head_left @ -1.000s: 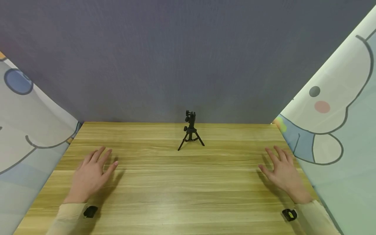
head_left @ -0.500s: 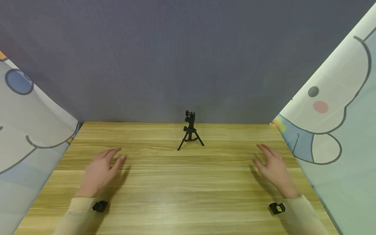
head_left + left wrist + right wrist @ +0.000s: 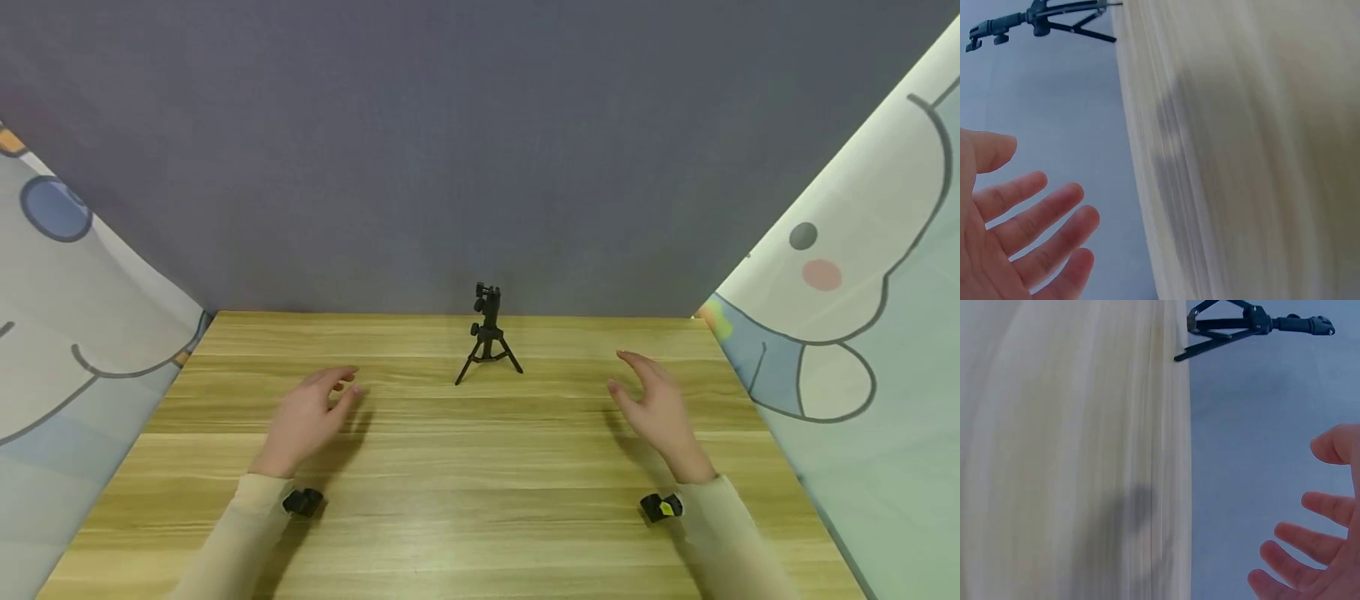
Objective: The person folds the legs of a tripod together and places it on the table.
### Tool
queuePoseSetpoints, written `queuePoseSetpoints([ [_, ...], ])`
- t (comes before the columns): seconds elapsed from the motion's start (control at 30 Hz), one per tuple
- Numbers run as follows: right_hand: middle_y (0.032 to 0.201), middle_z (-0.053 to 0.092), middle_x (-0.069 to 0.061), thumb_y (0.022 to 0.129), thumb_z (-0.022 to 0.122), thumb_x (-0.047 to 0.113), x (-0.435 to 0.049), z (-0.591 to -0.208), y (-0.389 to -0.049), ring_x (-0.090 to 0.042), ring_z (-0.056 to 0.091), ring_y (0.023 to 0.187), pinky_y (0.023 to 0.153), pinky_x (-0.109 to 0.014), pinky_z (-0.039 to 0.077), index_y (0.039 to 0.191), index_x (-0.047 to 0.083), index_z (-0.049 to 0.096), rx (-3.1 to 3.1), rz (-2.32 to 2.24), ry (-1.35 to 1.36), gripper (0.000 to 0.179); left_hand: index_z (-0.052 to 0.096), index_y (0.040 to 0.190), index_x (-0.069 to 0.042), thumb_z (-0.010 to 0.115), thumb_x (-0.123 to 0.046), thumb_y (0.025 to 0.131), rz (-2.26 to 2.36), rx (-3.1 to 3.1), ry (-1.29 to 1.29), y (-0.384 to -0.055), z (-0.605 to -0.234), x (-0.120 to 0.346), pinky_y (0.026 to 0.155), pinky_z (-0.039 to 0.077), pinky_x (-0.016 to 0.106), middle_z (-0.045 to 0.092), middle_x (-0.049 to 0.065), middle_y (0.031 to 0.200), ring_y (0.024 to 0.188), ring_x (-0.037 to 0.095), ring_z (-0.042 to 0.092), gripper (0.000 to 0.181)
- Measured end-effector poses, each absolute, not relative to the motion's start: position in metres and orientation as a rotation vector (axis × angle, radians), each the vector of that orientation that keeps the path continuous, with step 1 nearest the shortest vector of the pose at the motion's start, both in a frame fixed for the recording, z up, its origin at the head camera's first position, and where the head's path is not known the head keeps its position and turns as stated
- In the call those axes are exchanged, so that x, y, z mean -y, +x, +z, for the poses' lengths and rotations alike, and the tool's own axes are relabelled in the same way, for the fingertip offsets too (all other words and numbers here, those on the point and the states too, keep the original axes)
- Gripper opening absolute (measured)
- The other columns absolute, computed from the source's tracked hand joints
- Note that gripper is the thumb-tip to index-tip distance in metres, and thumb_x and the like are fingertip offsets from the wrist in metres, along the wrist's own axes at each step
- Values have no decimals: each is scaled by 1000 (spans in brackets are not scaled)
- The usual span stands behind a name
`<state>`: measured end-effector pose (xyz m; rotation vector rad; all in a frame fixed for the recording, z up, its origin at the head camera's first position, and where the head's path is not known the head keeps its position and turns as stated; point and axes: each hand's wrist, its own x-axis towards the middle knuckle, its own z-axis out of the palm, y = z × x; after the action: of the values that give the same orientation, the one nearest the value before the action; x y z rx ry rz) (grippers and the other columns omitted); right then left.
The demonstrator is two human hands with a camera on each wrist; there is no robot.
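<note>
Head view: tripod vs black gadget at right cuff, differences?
Shape: the tripod is tall with splayed legs; the gadget is compact.
Color: the tripod looks all black; the gadget has a yellow patch.
Place: the tripod stands on the table; the gadget sits at the right cuff.
Both are mostly black.

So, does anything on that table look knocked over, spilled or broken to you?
No, nothing stands out. The black mini tripod stands upright near the back edge of the wood-grain tabletop, and I can see no spill or damage.
</note>
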<state>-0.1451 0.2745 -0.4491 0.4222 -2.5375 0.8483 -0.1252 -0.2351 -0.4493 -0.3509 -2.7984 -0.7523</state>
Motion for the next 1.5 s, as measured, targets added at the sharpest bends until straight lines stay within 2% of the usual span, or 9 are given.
queuePoseSetpoints([
  [0.27,133,57,-24,95,67,12,-251,-448,-156,-43,57,112,87,-60,48,138,-1,55,2570,945,441,47,63,131,-5,63,-23,100,-981,2772,-396,-143,-455,211,78,56,45,67,11,120,99,26,66,36],
  [0.5,137,55,-21,97,65,14,-229,-442,-166,-40,54,119,93,-59,48,141,1,53,2590,1110,422,47,63,131,-5,61,-20,101,-1212,2756,-396,-157,-458,195,83,55,47,66,9,121,101,26,64,33],
  [0.73,140,54,-18,99,64,18,-204,-436,-178,-37,54,123,97,-58,46,143,4,52,2545,1333,422,47,65,127,-3,63,-15,100,-1290,2716,-459,-170,-463,169,83,55,45,70,8,111,99,25,66,30],
  [0.97,139,55,-17,100,62,9,-181,-430,-192,-35,55,124,99,-50,48,142,3,53,2481,1578,446,43,66,125,-2,63,-14,100,-1378,2689,-487,-183,-467,139,85,55,42,70,6,106,98,22,66,28],
  [1.27,136,55,-23,100,59,3,-146,-382,-184,-40,53,124,100,-48,47,140,-6,50,2465,1681,528,42,69,120,-3,66,-11,98,-1469,2632,-436,-197,-472,109,82,55,39,70,6,104,90,21,67,24],
  [1.5,135,57,-23,98,60,0,-128,-369,-191,-42,54,123,100,-47,48,139,-6,52,2409,1711,569,42,71,116,-6,69,-15,96,-1482,2613,-372,-203,-473,91,78,56,38,70,4,102,87,19,67,22],
])
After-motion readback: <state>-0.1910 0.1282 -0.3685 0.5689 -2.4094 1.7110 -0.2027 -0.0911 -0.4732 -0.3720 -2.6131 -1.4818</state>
